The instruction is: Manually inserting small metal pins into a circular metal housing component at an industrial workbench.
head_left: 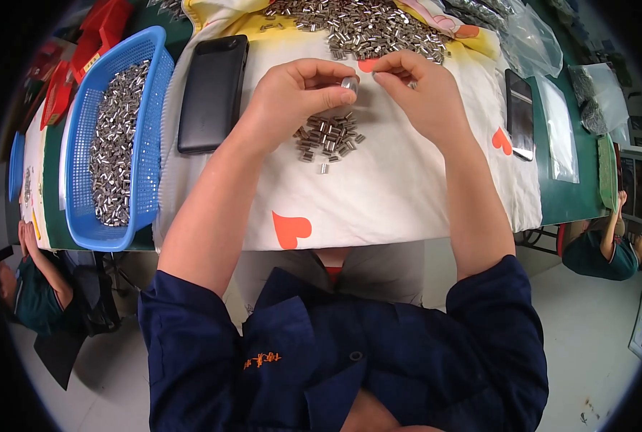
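My left hand (288,97) is closed, with a shiny round metal piece (350,84) between thumb and fingers. Facing it across a small gap, my right hand (432,90) has its thumb and index finger pinched together. A bit of shiny metal shows under its curled fingers; its full shape is hidden. Just below my left hand lies a small pile of short metal cylinders (329,135) on the white cloth (386,194). Beyond both hands spreads a larger heap of the same cylinders (378,29).
A blue plastic basket (147,144) full of metal cylinders stands at the left, beside a black rectangular case (211,93). To the right are a phone (520,115) and clear plastic bags (557,129). Red bins (105,32) sit far left. Other people sit at both sides.
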`<action>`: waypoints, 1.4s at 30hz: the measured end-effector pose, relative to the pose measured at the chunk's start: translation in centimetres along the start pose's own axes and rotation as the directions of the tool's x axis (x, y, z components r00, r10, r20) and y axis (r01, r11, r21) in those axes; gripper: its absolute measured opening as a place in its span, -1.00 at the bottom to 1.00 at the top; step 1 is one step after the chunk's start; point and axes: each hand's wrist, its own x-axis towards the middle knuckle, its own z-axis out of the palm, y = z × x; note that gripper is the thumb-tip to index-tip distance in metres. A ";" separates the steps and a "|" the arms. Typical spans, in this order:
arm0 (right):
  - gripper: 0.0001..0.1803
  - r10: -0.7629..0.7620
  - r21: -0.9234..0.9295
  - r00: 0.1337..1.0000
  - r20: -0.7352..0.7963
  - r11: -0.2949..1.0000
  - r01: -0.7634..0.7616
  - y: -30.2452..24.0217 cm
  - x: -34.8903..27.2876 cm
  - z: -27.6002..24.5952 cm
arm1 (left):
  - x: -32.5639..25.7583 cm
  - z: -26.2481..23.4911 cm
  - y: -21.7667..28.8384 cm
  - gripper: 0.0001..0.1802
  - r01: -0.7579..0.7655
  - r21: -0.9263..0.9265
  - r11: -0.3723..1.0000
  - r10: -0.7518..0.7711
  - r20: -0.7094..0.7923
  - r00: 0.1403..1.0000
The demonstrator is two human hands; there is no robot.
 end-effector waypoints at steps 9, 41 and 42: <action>-0.88 -0.107 0.023 0.993 0.055 0.994 0.106 -0.9 -0.8 0.6 | 0.0 0.1 0.1 -0.70 -0.020 -0.052 0.998 0.018 -0.033 0.999; -0.86 0.003 -0.601 0.999 0.050 0.799 0.027 2.1 -0.6 -2.7 | -0.3 0.6 0.6 -0.74 0.014 0.149 0.989 -0.016 0.013 1.000; -0.86 -0.060 -0.629 0.997 0.041 0.774 0.072 2.2 -0.7 -2.4 | -0.3 0.5 0.6 -0.74 0.014 0.149 0.989 -0.016 0.011 1.000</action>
